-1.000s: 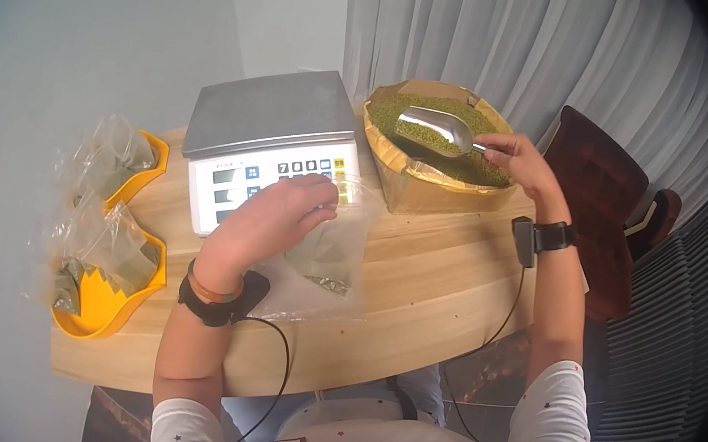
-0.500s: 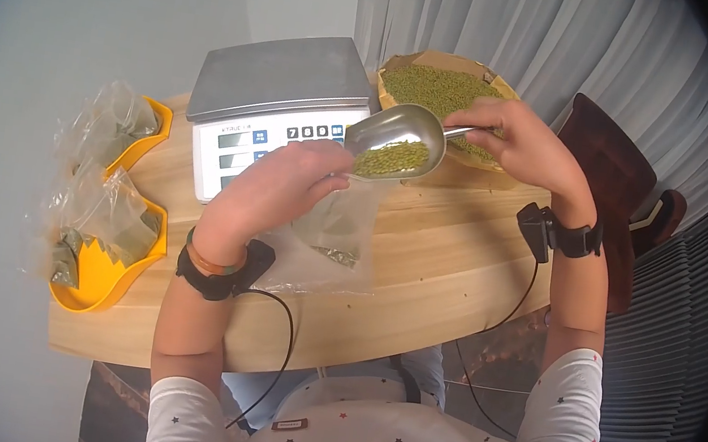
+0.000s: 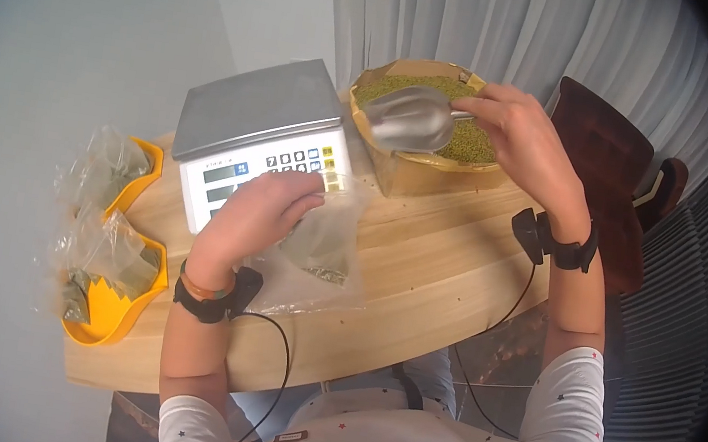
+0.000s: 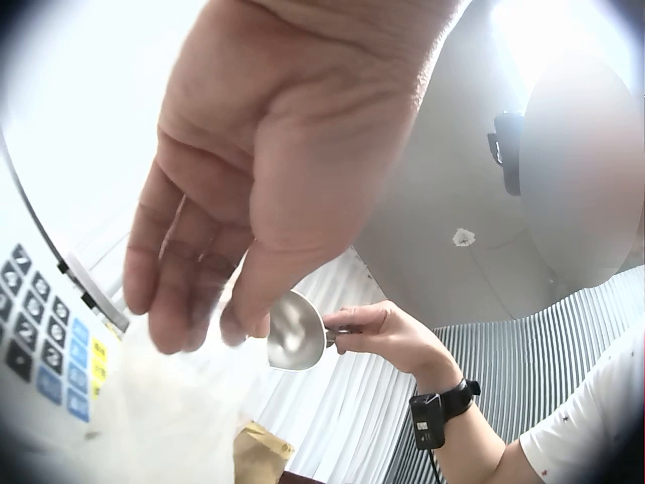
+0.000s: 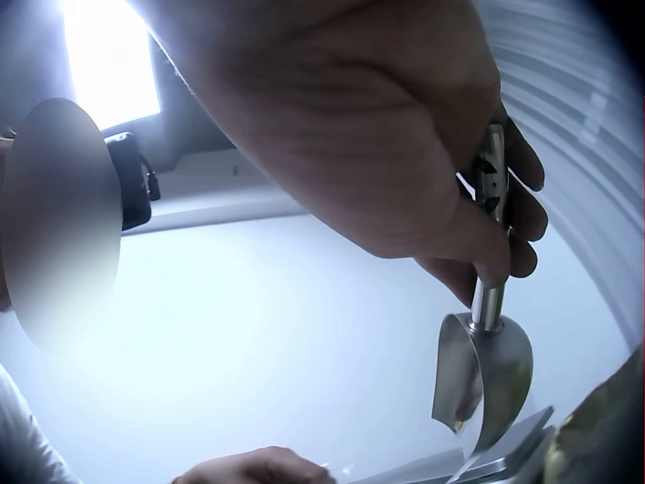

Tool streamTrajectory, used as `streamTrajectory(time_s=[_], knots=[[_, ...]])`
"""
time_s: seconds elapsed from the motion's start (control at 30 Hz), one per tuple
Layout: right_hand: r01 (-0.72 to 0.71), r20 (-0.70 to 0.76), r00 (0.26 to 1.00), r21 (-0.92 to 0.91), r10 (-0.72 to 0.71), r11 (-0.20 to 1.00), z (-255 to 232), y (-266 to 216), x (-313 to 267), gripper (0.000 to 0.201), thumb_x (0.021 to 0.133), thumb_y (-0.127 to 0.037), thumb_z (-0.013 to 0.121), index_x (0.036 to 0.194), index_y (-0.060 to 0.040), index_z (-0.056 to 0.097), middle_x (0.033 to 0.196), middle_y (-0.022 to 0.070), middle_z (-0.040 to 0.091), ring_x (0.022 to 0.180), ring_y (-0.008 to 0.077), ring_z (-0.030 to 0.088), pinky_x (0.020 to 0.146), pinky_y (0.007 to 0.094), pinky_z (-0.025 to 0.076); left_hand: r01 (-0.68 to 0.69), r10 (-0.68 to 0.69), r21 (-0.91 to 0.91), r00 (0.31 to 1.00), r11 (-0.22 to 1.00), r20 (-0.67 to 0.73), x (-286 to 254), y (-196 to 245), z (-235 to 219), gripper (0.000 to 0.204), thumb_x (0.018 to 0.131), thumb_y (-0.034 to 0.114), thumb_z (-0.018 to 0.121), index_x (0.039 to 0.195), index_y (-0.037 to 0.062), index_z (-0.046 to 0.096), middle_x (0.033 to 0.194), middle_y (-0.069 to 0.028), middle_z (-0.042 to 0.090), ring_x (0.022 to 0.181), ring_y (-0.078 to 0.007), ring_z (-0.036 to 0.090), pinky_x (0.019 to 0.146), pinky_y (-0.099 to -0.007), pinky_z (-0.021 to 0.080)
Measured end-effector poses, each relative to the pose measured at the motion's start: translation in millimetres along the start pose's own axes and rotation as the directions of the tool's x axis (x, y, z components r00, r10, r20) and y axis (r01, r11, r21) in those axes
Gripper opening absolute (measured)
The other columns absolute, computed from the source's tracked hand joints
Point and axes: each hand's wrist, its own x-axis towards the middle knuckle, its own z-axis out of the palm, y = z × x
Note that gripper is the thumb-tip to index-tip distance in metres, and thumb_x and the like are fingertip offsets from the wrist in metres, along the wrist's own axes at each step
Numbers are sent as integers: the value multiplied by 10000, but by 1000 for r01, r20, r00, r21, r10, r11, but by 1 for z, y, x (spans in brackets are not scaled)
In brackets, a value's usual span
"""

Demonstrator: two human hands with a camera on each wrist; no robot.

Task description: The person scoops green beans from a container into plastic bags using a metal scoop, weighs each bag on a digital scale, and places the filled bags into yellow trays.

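Observation:
My right hand (image 3: 523,145) grips the handle of a shiny metal scoop (image 3: 415,123), held above the near left rim of a box of small green beans (image 3: 471,140). No beans show in the scoop in the head view. In the right wrist view, the scoop (image 5: 489,378) hangs tilted with its mouth down. My left hand (image 3: 260,212) pinches the upper edge of a clear plastic bag (image 3: 320,298) in front of the scale. Some green beans (image 3: 324,273) lie in the bag's bottom. The left wrist view shows the bag (image 4: 181,403) below my fingertips.
A scale (image 3: 266,109) with a grey platform and keypad stands behind my left hand. Two yellow trays (image 3: 126,329) at the table's left hold clear bags (image 3: 123,252) with green contents. A dark red chair (image 3: 598,156) stands at the right. A few loose beans dot the wooden table (image 3: 421,258).
My right hand carried the bean-laden scoop left to the bag by my left hand, then drew it back over the box, and no beans show in it now. My left hand stays at the bag.

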Motion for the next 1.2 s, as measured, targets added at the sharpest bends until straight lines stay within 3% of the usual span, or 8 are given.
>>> streamTrajectory(time_s=[0.3, 0.43, 0.7, 0.8, 0.87, 1.03, 1.13, 1.2], knots=[[-176, 37, 977, -434, 212, 884, 36, 94, -43, 243, 777, 2, 601, 925, -82, 775, 904, 81, 642, 995, 254, 591, 850, 366, 429, 23, -26, -11, 952, 1000, -305, 17, 7, -6, 97, 934, 74, 660, 938, -15, 622, 760, -110, 584, 661, -201, 518, 622, -304, 448], [-76, 67, 991, -410, 114, 909, 77, 124, -66, 172, 782, -41, 623, 856, -92, 770, 924, 69, 654, 1007, 261, 601, 842, 370, 448, 72, -38, 54, 880, 996, -473, 32, 10, -32, 108, 932, 96, 657, 954, -8, 644, 811, -152, 625, 681, -269, 582, 647, -339, 480], [-192, 232, 941, -236, 247, 953, 42, 73, -45, 162, 831, -124, 719, 981, -77, 758, 962, 100, 661, 1040, 310, 600, 874, 420, 489, 202, -27, 205, 773, 958, -634, 85, -24, -100, 182, 957, 155, 655, 952, -27, 658, 718, -70, 623, 641, -104, 531, 616, -264, 453], [-124, 224, 967, -4, 121, 992, 30, 37, -28, 230, 843, -147, 723, 1060, -71, 739, 961, 115, 657, 1034, 325, 599, 879, 433, 492, 275, 21, 334, 743, 902, -669, 99, -44, -113, 203, 949, 171, 654, 958, -31, 670, 736, -134, 664, 628, -178, 584, 620, -299, 475], [-72, 214, 976, 109, 48, 991, 24, 17, -18, 257, 849, -155, 716, 1091, -72, 729, 959, 121, 656, 1024, 330, 602, 879, 438, 494, 281, 52, 346, 704, 895, -708, 106, -61, -115, 168, 923, 133, 633, 925, -31, 667, 815, -234, 671, 756, -425, 646, 665, -441, 503], [15, 342, 930, 328, -133, 944, 17, -19, 4, 327, 860, -161, 696, 1174, -68, 680, 944, 130, 651, 943, 342, 627, 850, 431, 496, 382, -5, 335, 666, 861, -746, 106, -113, -108, 169, 918, 130, 627, 926, -33, 671, 845, -252, 678, 815, -440, 657, 724, -481, 515], [51, 343, 916, 417, -209, 907, 32, -24, 7, 348, 879, -187, 685, 1208, -76, 664, 982, 137, 666, 962, 348, 627, 855, 430, 495, 498, -289, 167, 710, 851, -643, 97, -140, -106, 195, 910, 124, 623, 1027, -18, 686, 951, -258, 689, 854, -446, 665, 787, -482, 540], [47, 359, 903, 469, -238, 882, 39, -26, 7, 346, 883, -189, 682, 1210, -77, 664, 999, 142, 673, 973, 350, 626, 864, 431, 494, 474, -139, 329, 715, 817, -685, 86, -140, -104, 215, 910, 113, 618, 1079, -8, 670, 1020, -263, 666, 871, -449, 661, 787, -482, 543]])
